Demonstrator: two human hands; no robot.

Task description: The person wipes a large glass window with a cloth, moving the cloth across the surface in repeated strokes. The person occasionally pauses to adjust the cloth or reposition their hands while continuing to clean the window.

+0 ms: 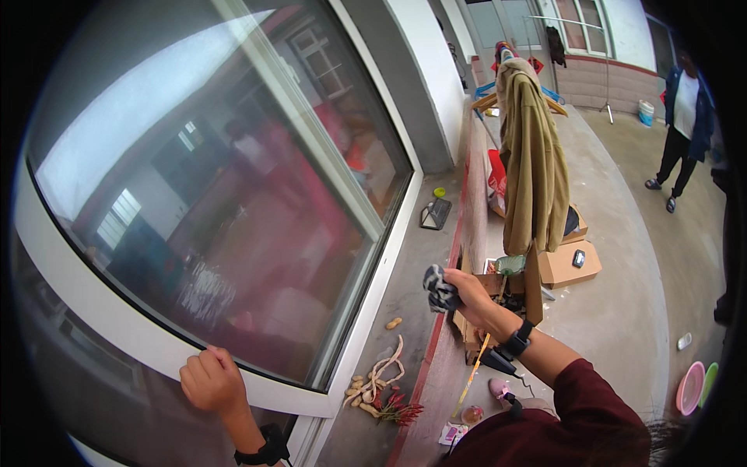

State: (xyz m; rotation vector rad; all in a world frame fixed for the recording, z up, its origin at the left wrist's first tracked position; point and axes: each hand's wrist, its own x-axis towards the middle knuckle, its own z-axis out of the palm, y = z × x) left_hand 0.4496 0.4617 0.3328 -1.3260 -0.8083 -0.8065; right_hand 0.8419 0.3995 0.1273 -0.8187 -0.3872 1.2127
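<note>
My right hand is closed on a crumpled dark-and-white cloth, held out above the edge of the grey window ledge. My left hand is curled into a fist against the lower rail of a white window frame. Its fingertips are hidden, so whether they grip the frame cannot be told. The large glass pane above it reflects a courtyard and has a pale, streaky patch low down.
On the ledge are dried red chillies, several peanuts, a black dustpan-like item and a yellow-green lid. Below stand open cardboard boxes. An olive coat hangs beyond. A person stands at far right near plastic basins.
</note>
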